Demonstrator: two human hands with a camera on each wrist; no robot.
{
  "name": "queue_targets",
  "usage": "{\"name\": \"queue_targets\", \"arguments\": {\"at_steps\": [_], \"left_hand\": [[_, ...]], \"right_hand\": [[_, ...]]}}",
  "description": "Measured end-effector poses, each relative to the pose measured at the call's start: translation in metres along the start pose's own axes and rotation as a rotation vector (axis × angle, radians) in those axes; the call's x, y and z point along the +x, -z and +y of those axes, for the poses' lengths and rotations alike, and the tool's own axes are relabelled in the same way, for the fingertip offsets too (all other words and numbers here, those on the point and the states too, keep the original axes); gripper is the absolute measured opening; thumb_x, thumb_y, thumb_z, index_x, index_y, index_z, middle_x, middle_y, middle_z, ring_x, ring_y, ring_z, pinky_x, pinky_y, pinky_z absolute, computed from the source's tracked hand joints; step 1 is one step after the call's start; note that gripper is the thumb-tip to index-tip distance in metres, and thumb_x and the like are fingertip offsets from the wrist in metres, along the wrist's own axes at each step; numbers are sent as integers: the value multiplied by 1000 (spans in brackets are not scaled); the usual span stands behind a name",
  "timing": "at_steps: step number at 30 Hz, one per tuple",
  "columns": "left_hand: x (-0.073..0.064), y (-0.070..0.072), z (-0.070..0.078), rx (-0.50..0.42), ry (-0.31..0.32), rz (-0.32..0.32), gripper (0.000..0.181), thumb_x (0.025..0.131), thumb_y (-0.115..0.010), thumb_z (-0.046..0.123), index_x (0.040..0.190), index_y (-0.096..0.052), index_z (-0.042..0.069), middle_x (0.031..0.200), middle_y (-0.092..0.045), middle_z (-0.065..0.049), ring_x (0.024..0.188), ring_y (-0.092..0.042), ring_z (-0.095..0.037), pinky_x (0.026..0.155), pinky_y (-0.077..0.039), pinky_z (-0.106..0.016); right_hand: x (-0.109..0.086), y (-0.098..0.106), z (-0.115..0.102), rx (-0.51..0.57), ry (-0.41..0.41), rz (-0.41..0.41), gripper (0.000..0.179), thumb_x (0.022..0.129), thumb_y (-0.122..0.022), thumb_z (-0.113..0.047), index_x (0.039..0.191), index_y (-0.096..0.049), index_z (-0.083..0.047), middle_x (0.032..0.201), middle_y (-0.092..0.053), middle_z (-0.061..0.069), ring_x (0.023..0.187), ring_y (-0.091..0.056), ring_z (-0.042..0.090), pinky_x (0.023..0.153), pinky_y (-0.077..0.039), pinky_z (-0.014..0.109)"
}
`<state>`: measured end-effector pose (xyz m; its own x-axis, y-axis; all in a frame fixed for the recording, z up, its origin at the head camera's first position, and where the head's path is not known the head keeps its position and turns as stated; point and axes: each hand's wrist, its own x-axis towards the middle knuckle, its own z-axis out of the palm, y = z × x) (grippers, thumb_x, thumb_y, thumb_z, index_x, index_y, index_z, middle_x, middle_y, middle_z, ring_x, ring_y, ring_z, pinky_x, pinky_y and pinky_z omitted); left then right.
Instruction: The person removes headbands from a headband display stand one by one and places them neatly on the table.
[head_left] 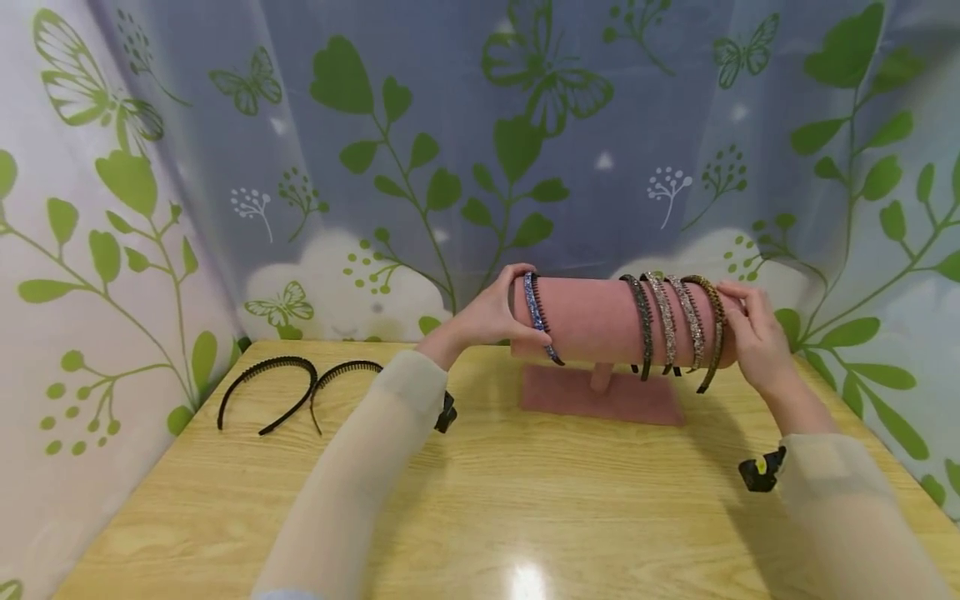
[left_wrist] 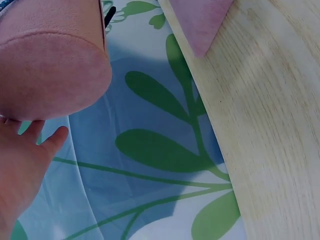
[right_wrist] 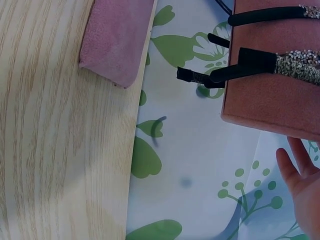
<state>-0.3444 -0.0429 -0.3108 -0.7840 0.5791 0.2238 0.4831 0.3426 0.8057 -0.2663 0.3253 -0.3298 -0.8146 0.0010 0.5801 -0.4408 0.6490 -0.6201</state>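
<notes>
While left fingers (head_left: 517,270) clamp round the roll (head_left: 588,317) at its left end, thumb by the blue band (head_left: 533,302), right fingers (head_left: 738,290) hold its right end beside the gold band (head_left: 717,329). Five on, counting three sparkly bands (head_left: 666,321); two black bands (head_left: 281,361) still off, on the bench (head_left: 570,492). Loading looks mostly done.

The head view is brightly lit, apparently from above: a white glare is reflected near the bottom of the frame by the surface (head_left: 600,508), and soft shadows are cast on it beside the sleeves (head_left: 840,500). Small pale glints are scattered over the patterned curtain (head_left: 465,125). Wide-angle stretch is seen toward the edges. Both wrist views are rendered dimmer and cooler, fine detail is softened, and the end of the pink roller (left_wrist: 50,75) is left in shade.
</notes>
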Motion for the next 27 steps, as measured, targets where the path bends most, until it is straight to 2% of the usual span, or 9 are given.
{"name": "queue_targets", "arguments": {"at_steps": [3, 8, 18, 23, 27], "left_hand": [[-1, 2, 0, 38, 11, 19, 101, 70, -89, 33, 148, -26, 20, 139, -42, -2, 119, -49, -18, 100, -39, -41], [-4, 4, -3, 43, 10, 52, 101, 69, -89, 34, 149, -28, 20, 147, -35, -2, 130, -40, -18, 106, -33, -42], [-5, 4, -6, 61, -3, 85, 102, 69, -88, 39, 149, -28, 21, 150, -34, -2, 139, -31, -21, 108, -31, -45], [-9, 2, -10, 47, 6, 94, 102, 68, -89, 41, 149, -29, 24, 150, -34, 1, 140, -29, -17, 109, -30, -45], [-12, 3, -14, 23, -9, 108, 99, 69, -88, 39, 149, -30, 27, 150, -34, 2, 141, -27, -18, 109, -29, -47]], "right_hand": [[1, 0, 0, 8, 2, 3, 39, 106, -32, -19, 136, -42, 4, 139, -36, 28, 132, -31, 46, 113, -17, 37], [3, -2, 1, 13, 3, 14, 39, 106, -34, -19, 135, -44, 4, 138, -38, 28, 130, -32, 47, 113, -18, 35], [2, 1, 0, -3, -36, 4, 41, 107, -32, -24, 137, -42, 2, 139, -36, 26, 131, -32, 47, 112, -19, 45], [0, 0, 0, -5, -37, -2, 42, 107, -31, -25, 137, -41, 3, 138, -36, 26, 131, -31, 46, 112, -19, 43], [-1, -2, 0, 6, -32, 1, 42, 107, -31, -25, 137, -41, 3, 137, -36, 26, 131, -31, 45, 112, -19, 40]]}}
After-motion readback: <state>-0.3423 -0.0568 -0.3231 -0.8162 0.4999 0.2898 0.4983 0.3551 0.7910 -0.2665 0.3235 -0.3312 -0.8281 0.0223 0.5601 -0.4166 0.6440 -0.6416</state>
